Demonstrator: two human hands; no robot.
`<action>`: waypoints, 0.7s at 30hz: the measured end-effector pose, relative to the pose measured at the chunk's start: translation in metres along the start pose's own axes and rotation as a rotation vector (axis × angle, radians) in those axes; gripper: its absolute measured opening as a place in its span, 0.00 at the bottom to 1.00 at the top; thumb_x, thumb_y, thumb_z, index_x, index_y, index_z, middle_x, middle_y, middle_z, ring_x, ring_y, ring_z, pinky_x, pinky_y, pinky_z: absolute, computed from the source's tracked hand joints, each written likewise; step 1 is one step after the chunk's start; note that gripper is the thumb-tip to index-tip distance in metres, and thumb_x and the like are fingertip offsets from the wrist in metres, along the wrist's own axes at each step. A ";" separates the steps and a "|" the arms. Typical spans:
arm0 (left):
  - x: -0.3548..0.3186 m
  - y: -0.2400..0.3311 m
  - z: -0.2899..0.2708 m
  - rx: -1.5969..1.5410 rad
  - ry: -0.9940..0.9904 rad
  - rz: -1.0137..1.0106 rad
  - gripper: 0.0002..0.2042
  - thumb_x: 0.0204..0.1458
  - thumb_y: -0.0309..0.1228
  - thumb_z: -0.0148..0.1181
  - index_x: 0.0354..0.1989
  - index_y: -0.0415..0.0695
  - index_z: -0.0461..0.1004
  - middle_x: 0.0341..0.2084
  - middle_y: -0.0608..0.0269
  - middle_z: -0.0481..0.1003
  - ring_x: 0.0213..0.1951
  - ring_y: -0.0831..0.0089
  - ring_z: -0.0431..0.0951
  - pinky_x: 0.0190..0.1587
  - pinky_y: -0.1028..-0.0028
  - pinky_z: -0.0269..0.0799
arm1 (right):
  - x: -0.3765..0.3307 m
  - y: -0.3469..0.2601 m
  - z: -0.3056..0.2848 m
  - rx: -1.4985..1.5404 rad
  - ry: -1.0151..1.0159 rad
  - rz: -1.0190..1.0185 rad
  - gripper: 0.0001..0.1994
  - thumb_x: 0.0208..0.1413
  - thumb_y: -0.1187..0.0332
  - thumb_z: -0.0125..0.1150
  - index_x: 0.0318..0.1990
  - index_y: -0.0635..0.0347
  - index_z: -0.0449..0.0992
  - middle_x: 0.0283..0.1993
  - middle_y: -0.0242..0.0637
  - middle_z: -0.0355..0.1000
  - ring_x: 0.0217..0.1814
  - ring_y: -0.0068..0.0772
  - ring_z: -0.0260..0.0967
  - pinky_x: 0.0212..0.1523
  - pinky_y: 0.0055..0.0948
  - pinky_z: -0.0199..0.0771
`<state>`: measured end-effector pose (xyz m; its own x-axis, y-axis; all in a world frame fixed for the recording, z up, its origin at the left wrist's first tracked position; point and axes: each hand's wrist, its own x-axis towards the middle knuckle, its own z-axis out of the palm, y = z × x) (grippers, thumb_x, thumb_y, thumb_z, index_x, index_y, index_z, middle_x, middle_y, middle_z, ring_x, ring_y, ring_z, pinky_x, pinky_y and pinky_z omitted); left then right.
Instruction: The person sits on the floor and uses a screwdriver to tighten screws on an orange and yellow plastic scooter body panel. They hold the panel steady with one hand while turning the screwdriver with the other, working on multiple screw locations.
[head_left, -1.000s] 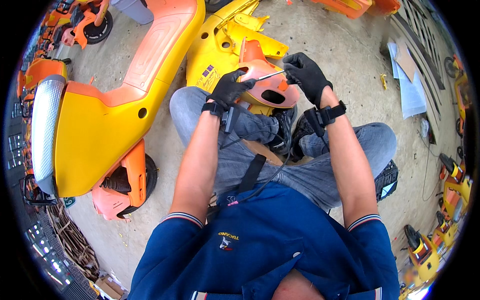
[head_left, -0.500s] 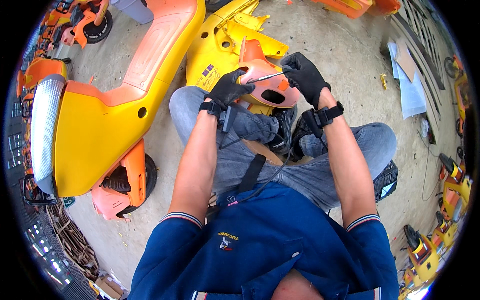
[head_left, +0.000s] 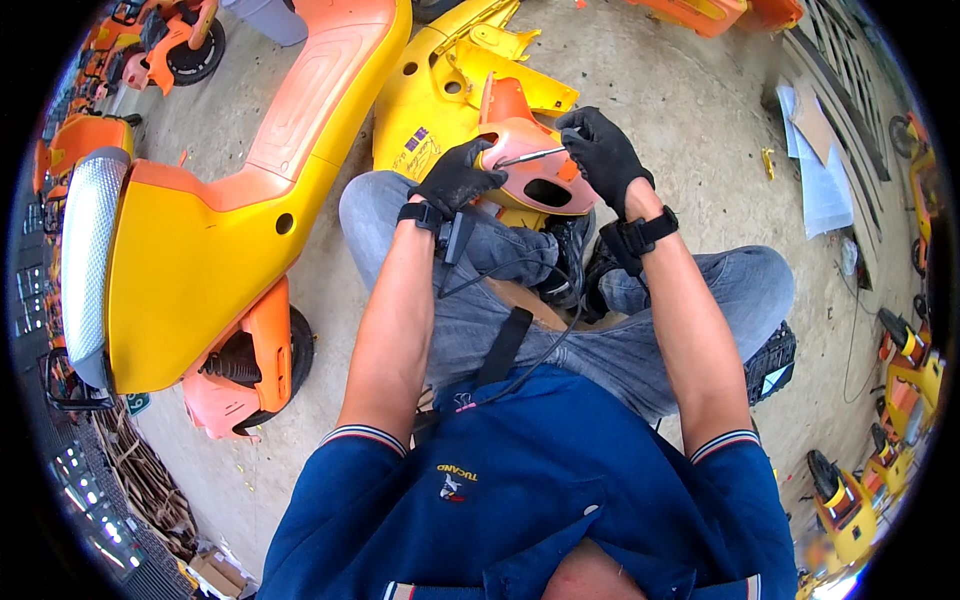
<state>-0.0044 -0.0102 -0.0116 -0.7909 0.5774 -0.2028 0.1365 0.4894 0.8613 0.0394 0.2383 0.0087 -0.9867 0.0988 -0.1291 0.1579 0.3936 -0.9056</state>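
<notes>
A scooter body shell (head_left: pixel 522 176) of orange and faded pink plastic, with a dark oval opening, is propped in front of my crossed legs. My left hand (head_left: pixel 452 181), in a black glove, grips its left edge between thumb and fingers. In my right hand (head_left: pixel 603 152), also black-gloved, the fingers are closed round a slim tool (head_left: pixel 535 157) with a thin metallic shaft. Its handle is hidden in the glove, so its exact kind does not show. The tool's tip points left across the shell, near my left fingers; contact with the surface is unclear.
Directly behind the shell lie yellow body panels (head_left: pixel 415 125). A large yellow and orange scooter body (head_left: pixel 190 270) stands close on my left. Sheets of foam and cardboard (head_left: pixel 822 175) lie to the right beside dark metal bars. A cable (head_left: pixel 515 385) runs across my lap.
My right hand and wrist have shifted slightly left and turned a little, with the tool still in the fingers. My left hand and the shell are nearly unmoved.
</notes>
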 end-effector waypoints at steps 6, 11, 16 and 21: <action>0.000 0.000 0.000 -0.032 -0.008 -0.010 0.22 0.45 0.33 0.68 0.50 0.41 0.74 0.46 0.56 0.77 0.48 0.64 0.75 0.53 0.69 0.68 | -0.007 -0.012 -0.003 0.171 -0.095 0.079 0.12 0.58 0.66 0.59 0.46 0.62 0.71 0.34 0.34 0.71 0.29 0.23 0.67 0.32 0.24 0.71; 0.002 -0.003 0.002 -0.057 -0.010 -0.010 0.22 0.45 0.33 0.68 0.50 0.41 0.73 0.45 0.55 0.77 0.48 0.64 0.75 0.53 0.70 0.68 | -0.009 -0.040 -0.008 0.062 -0.167 0.436 0.11 0.61 0.64 0.58 0.46 0.60 0.71 0.33 0.30 0.69 0.28 0.18 0.65 0.25 0.21 0.68; 0.002 -0.002 0.002 -0.042 0.002 -0.010 0.23 0.45 0.33 0.68 0.50 0.41 0.73 0.45 0.55 0.77 0.48 0.63 0.75 0.53 0.69 0.69 | -0.006 -0.013 -0.006 0.153 -0.149 0.128 0.12 0.61 0.64 0.58 0.47 0.60 0.71 0.33 0.31 0.70 0.27 0.18 0.65 0.24 0.21 0.67; 0.001 0.001 0.002 -0.004 0.018 -0.022 0.23 0.45 0.33 0.68 0.50 0.41 0.73 0.46 0.54 0.77 0.48 0.63 0.76 0.53 0.69 0.68 | -0.008 -0.007 -0.001 0.299 -0.121 0.135 0.11 0.60 0.66 0.57 0.47 0.60 0.71 0.33 0.31 0.70 0.26 0.18 0.65 0.23 0.20 0.67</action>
<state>-0.0040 -0.0080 -0.0116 -0.8043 0.5545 -0.2137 0.1165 0.4997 0.8583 0.0460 0.2353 0.0167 -0.9579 0.0156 -0.2866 0.2867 0.0976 -0.9530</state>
